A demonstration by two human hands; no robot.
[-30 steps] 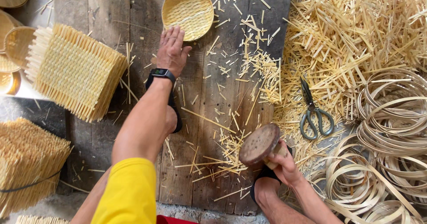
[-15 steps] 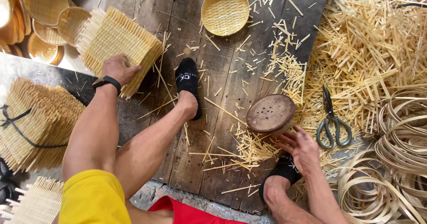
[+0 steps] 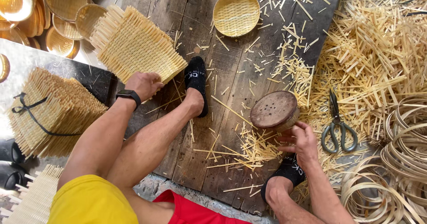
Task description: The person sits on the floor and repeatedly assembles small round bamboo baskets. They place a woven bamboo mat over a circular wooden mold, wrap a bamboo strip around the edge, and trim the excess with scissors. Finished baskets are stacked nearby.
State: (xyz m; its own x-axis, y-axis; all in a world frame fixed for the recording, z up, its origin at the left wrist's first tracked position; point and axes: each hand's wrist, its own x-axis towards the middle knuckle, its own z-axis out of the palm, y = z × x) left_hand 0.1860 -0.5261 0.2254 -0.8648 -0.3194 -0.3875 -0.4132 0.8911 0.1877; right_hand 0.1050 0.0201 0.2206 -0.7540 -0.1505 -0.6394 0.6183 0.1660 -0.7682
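My left hand, with a black watch on the wrist, grips the near edge of a square woven bamboo mat lying on top of a stack at the upper left. My right hand holds a round wooden block with small holes in its top, tilted just above the plank floor. My two feet in black slippers rest on the planks, one beside the mat and one below the right hand.
A small round woven basket lies at the top centre. Scissors rest to the right among heaps of bamboo strips. Coiled bamboo hoops sit lower right. Tied mat bundle and stacked baskets on the left.
My left hand moved from the round basket leftward to the stack of mats and took hold of the top mat. The right hand keeps holding the wooden block.
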